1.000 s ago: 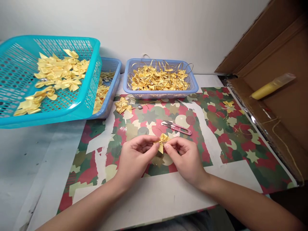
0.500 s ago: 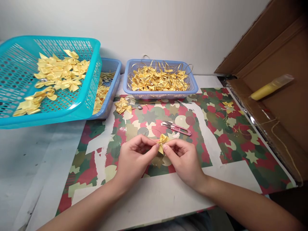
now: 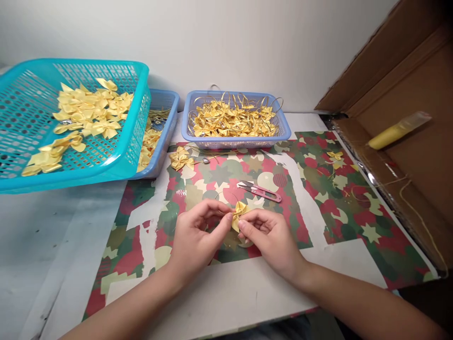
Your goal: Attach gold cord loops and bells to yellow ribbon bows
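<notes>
A small yellow ribbon bow (image 3: 240, 208) is held between my two hands, above the patterned paper on the table. My left hand (image 3: 203, 231) pinches the bow's left side between thumb and forefinger. From the other side, my right hand (image 3: 267, 236) has thumb and forefinger closed at the bow's lower right edge. A thin cord (image 3: 226, 192) curves up behind my left fingers; where it ends is hidden. Just beyond the bow lie pink-handled thread snips (image 3: 260, 191). Farther back, a yellow bow (image 3: 181, 159) with a silvery bead (image 3: 205, 160) on a cord rests on the paper.
A turquoise basket (image 3: 122, 163) of yellow bows stands at the left, overlapping a blue basket (image 3: 155, 163). Another blue basket (image 3: 236, 140) at the back holds bows with gold cords. At right are a cardboard box (image 3: 399, 75), a yellow tube (image 3: 392, 133) and loose threads (image 3: 421, 212).
My right fingers have shifted slightly down along the bow, and the fingers have curled in more. My left hand keeps its pinch. The view has tilted slightly.
</notes>
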Action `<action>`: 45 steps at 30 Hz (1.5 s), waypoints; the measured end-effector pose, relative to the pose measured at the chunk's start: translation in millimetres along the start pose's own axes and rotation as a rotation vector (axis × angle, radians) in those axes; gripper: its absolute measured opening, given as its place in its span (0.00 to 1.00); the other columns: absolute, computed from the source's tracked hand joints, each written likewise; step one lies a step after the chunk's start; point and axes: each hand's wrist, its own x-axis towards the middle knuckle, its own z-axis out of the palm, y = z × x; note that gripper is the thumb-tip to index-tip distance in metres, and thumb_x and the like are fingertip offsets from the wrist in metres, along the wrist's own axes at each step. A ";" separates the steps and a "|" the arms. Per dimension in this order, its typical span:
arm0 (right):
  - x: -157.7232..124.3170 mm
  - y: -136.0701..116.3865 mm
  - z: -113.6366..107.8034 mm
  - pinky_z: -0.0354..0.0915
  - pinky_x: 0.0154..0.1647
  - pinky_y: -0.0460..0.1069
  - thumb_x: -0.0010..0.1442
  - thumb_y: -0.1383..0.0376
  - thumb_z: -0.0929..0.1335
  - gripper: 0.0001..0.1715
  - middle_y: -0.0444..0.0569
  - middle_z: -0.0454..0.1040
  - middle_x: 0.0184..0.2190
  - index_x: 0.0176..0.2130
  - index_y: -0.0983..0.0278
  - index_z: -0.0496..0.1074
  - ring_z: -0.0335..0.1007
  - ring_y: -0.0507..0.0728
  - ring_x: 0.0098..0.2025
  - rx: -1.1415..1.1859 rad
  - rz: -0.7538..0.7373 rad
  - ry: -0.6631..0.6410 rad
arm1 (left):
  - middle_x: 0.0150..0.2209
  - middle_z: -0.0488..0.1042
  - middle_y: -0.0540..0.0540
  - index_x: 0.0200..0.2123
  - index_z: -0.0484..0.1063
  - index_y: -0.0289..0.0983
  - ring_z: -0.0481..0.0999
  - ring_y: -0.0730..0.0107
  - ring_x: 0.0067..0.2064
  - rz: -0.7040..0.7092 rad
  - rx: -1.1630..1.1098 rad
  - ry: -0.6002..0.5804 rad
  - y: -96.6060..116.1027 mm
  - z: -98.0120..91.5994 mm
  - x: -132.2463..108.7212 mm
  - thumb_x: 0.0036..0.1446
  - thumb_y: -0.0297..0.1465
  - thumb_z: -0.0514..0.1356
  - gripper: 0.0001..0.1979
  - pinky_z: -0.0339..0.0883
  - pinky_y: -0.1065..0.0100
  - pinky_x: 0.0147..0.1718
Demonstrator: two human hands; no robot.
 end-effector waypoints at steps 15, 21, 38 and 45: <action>-0.5 -0.4 -0.4 0.68 0.26 0.44 0.53 0.58 0.71 0.12 0.42 0.72 0.20 0.28 0.64 0.72 0.69 0.48 0.23 0.007 0.054 -0.022 | 0.27 0.79 0.48 0.29 0.75 0.36 0.76 0.71 0.26 0.066 0.211 -0.061 -1.7 -2.6 2.1 0.56 0.30 0.61 0.05 0.69 0.73 0.25; -1.5 -4.3 0.4 0.67 0.24 0.44 0.52 0.57 0.72 0.13 0.42 0.74 0.19 0.27 0.64 0.71 0.68 0.48 0.21 0.028 0.099 -0.036 | 0.27 0.78 0.48 0.29 0.74 0.36 0.76 0.71 0.27 0.047 0.200 -0.060 -3.1 -2.4 1.6 0.57 0.30 0.61 0.06 0.68 0.73 0.26; -2.8 -5.8 1.4 0.67 0.24 0.44 0.52 0.58 0.71 0.12 0.41 0.72 0.18 0.28 0.64 0.70 0.68 0.48 0.21 0.027 0.097 -0.052 | 0.23 0.75 0.50 0.26 0.73 0.36 0.72 0.74 0.24 0.081 0.214 -0.110 0.3 -4.6 5.7 0.56 0.29 0.60 0.07 0.67 0.74 0.24; -3.5 -0.5 2.0 0.69 0.25 0.45 0.53 0.58 0.71 0.11 0.42 0.73 0.19 0.28 0.64 0.70 0.71 0.49 0.23 -0.010 0.070 -0.047 | 0.22 0.73 0.50 0.25 0.72 0.36 0.70 0.74 0.23 0.041 0.208 -0.110 -0.8 -3.2 6.0 0.55 0.29 0.59 0.08 0.65 0.74 0.23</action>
